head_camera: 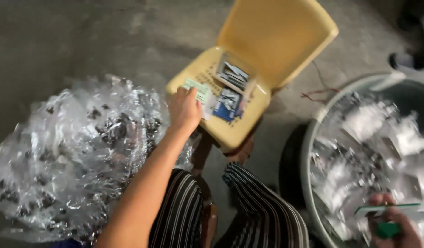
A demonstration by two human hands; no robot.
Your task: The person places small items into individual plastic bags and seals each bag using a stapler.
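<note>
- Yellow plastic chair (pixel 285 36) stands on the concrete floor (pixel 83 36), its seat carrying a clear box (pixel 235 73) and blue packets (pixel 228 104).
- Left hand (pixel 184 110) rests at the seat's near edge — grip closed on pale green cards (pixel 196 88).
- Right hand (pixel 395 225), low right, pinches a green-edged card (pixel 388 210) over a tub (pixel 308 151) of clear bags.
- Heap of clear bags (pixel 74 151) lies left — blurred.

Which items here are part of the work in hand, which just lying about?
In hand:
left hand on pale green cards
right hand holding a green-edged card
yellow chair with clear box
basin of clear packets

Lying about:
red string
heap of clear plastic
</note>
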